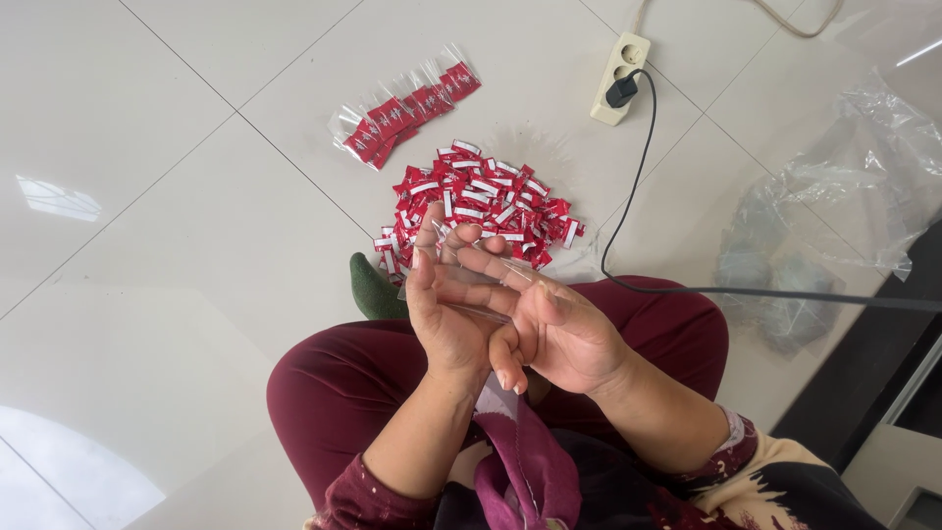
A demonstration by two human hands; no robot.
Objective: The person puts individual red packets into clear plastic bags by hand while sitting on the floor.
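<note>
Now we are sitting cross-legged on the white tiled floor point(147, 196), and we are taking the pile of small red-and-white sachets point(481, 206) as our landmark. Just on our side of that pile, we are holding both hands up close together. Our left hand point(442, 304) is standing palm inward, its fingers point(424, 257) straight and nearly together, pointing toward the pile. Our right hand point(549, 329) is lying against it, its fingers point(481, 263) stretching across the left palm. A small clear plastic pouch point(481, 294) is sitting between the two hands, pressed between the left palm and the right fingers, with its edge showing just beneath the right fingers. We cannot tell whether anything is inside it.

Beyond the pile, on the far side from us, a row of filled clear pouches point(402, 108) is lying on the tiles. To the right of the pile, a white power strip point(620, 79) is carrying a black plug, and its black cable point(628, 196) is curving back toward our knee. Farther right, crumpled clear plastic bags point(834, 196) are lying.
</note>
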